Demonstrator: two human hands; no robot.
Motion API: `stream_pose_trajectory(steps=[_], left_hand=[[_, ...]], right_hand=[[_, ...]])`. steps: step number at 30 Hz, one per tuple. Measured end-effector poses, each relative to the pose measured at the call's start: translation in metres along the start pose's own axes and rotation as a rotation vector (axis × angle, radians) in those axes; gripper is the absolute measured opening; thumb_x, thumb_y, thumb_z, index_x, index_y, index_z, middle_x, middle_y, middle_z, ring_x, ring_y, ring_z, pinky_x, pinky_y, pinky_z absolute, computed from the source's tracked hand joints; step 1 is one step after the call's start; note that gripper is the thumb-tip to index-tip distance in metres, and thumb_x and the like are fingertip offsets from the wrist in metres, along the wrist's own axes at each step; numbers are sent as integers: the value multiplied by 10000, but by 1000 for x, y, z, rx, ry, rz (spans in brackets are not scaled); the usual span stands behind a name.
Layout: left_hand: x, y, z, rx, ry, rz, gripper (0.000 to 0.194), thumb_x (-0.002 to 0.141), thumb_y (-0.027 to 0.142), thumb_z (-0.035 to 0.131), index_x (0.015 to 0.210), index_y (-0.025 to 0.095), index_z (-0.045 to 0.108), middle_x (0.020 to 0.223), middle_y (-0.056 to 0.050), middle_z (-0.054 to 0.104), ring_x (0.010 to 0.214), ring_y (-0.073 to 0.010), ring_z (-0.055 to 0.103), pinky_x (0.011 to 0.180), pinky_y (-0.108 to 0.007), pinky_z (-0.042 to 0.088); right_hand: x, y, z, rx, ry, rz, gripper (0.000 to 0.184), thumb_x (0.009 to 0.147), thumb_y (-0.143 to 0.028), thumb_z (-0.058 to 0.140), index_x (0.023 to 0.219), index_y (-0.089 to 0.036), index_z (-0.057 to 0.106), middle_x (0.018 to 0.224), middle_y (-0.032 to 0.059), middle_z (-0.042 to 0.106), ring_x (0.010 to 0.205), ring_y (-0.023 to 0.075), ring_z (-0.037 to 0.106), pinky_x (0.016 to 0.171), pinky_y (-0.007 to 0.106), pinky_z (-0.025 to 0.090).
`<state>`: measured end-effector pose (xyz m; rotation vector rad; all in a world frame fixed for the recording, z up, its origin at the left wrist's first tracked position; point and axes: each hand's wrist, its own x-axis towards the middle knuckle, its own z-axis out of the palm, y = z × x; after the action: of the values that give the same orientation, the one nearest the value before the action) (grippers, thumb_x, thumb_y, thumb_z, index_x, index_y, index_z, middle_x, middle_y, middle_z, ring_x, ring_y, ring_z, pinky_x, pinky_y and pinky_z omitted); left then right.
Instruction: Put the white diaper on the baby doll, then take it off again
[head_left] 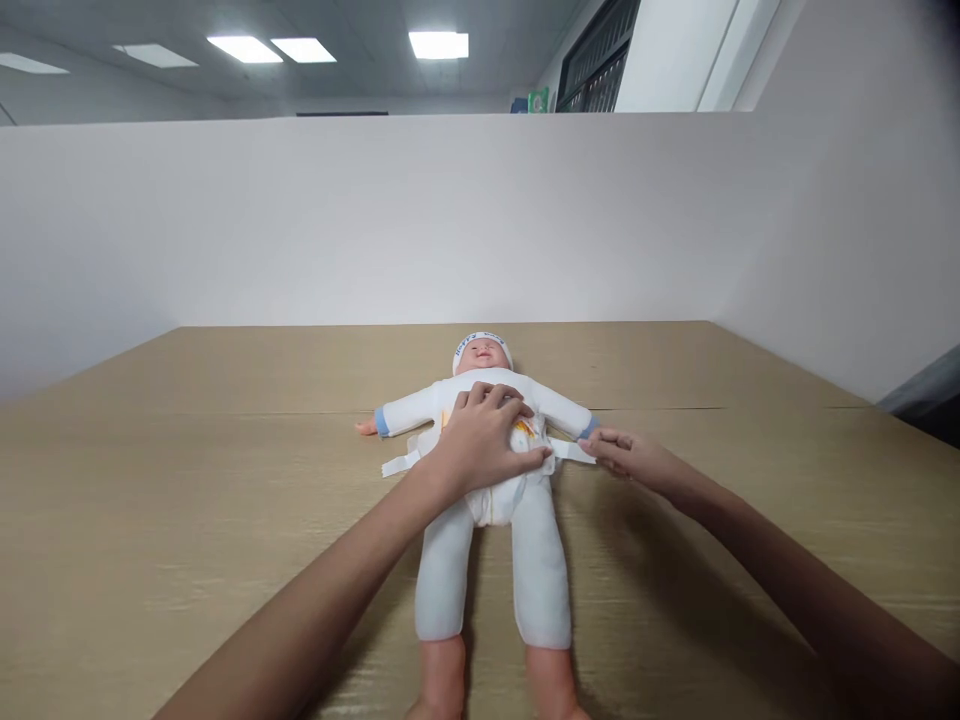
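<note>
A baby doll (541,590) in white clothes with blue cuffs and a white cap lies on its back, arms spread, feet toward me. Around its hips is a white diaper (495,503) with orange marks at the front. My left hand (487,430) lies with fingers spread over the diaper front and the belly, covering part of both. At the right, my right hand (616,452) pinches the end of a white diaper tab (571,451), stretched out sideways near the doll's cuff. The other diaper tab (400,464) sticks out loose at the left.
The doll lies on a wide wood-coloured table (225,520). A white partition (435,220) rises behind the table, and another wall stands at the right. A dark object (930,400) shows beyond the table's right edge.
</note>
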<state>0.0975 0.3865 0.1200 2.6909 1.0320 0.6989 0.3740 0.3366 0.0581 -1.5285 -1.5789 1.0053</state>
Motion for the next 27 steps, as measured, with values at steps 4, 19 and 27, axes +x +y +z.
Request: stream_pose_trajectory(steps=[4, 19, 27], left_hand=[[1, 1, 1, 3, -14, -12, 498, 865, 580, 784, 1232, 254, 697, 1372, -109, 697, 1289, -404, 512, 1101, -580, 431], [1, -14, -12, -323, -144, -43, 820, 813, 580, 841, 1481, 250, 498, 1595, -134, 559, 1457, -441, 437, 1185, -618, 403], [-48, -51, -35, -526, 30, -89, 517, 1051, 509, 580, 1511, 282, 518, 1626, -101, 538, 1509, -325, 496, 1249, -486, 411]], right_hand=[[26, -50, 11, 227, -88, 117, 404, 799, -590, 773, 719, -234, 598, 645, -12, 592, 582, 145, 512, 557, 280, 434], [-24, -48, 79, -188, 171, -588, 441, 1117, -457, 499, 1513, -283, 580, 1620, 108, 569, 1536, 293, 490, 1306, 514, 370], [-21, -33, 70, -301, 31, -718, 585, 1137, -426, 428, 1702, -297, 354, 1768, 69, 403, 1659, 267, 330, 1390, 546, 191]])
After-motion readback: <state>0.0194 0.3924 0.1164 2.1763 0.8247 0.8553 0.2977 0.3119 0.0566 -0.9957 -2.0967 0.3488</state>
